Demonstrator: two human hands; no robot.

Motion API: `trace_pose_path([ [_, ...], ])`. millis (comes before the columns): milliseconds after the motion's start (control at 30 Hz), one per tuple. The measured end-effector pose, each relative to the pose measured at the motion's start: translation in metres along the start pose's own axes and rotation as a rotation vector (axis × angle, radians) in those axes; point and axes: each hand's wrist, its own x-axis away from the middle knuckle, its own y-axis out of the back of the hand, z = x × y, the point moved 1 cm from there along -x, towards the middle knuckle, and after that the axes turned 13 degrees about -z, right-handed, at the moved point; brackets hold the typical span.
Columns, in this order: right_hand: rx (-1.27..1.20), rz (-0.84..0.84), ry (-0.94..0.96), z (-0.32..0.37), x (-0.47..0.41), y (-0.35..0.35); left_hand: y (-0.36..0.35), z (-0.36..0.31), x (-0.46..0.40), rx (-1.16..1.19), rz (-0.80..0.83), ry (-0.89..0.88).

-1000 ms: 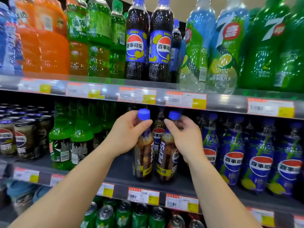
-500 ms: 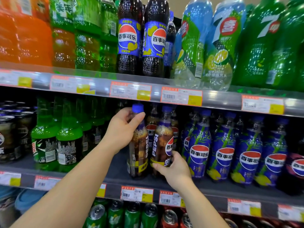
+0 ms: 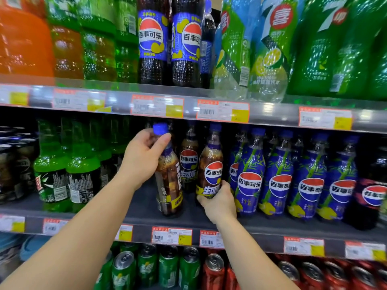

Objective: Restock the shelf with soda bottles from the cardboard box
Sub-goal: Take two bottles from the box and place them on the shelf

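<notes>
Two brown cola bottles with blue caps stand on the grey middle shelf (image 3: 136,208). My left hand (image 3: 142,158) grips the neck and shoulder of the left bottle (image 3: 169,185), thumb just under its cap. My right hand (image 3: 218,203) holds the lower part of the right bottle (image 3: 211,170), whose logo faces me. A third bottle of the same kind (image 3: 189,162) stands behind, between the two. No cardboard box is in view.
Blue-labelled cola bottles (image 3: 278,183) fill the shelf to the right, green bottles (image 3: 83,170) and dark cans (image 3: 12,164) the left. Large bottles crowd the upper shelf (image 3: 188,114). Green and red cans (image 3: 167,266) sit below. A gap lies between the green bottles and my left bottle.
My right hand slid from the right bottle's neck down to its base and turned the logo to face me. The view shifted closer and slightly left. My left hand kept its grip.
</notes>
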Motion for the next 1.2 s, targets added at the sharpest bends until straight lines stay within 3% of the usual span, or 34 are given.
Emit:
trace_pose_path([
  [200, -0.005, -0.002, -0.058, 0.009, 0.004, 0.006, -0.007, -0.005, 0.001, -0.014, 0.021, 0.02],
  [300, -0.158, -0.093, 0.175, 0.02, 0.029, 0.017, -0.007, -0.006, 0.002, -0.029, 0.033, 0.019],
  [400, -0.168, 0.263, 0.265, 0.03, 0.049, 0.002, -0.006, -0.006, 0.006, -0.048, 0.059, -0.041],
  [467, -0.086, 0.389, 0.272, 0.033, 0.051, -0.011, -0.006, -0.007, 0.008, -0.065, 0.103, -0.067],
  [667, -0.046, 0.275, 0.171, 0.039, 0.041, -0.021, 0.011, 0.023, 0.01, -0.122, 0.22, 0.058],
  [833, 0.014, 0.215, 0.15, 0.037, 0.041, -0.026, 0.014, 0.077, 0.05, -0.308, 0.343, 0.367],
  [967, -0.028, 0.361, 0.211, 0.021, 0.041, -0.02, 0.007, 0.091, 0.052, -0.362, 0.298, 0.329],
  [1067, -0.011, 0.417, 0.239, 0.013, 0.039, -0.012, 0.001, 0.092, 0.049, -0.377, 0.366, 0.286],
  [1200, -0.173, 0.202, 0.208, 0.004, 0.033, 0.007, -0.007, 0.103, 0.042, -0.288, 0.463, 0.327],
])
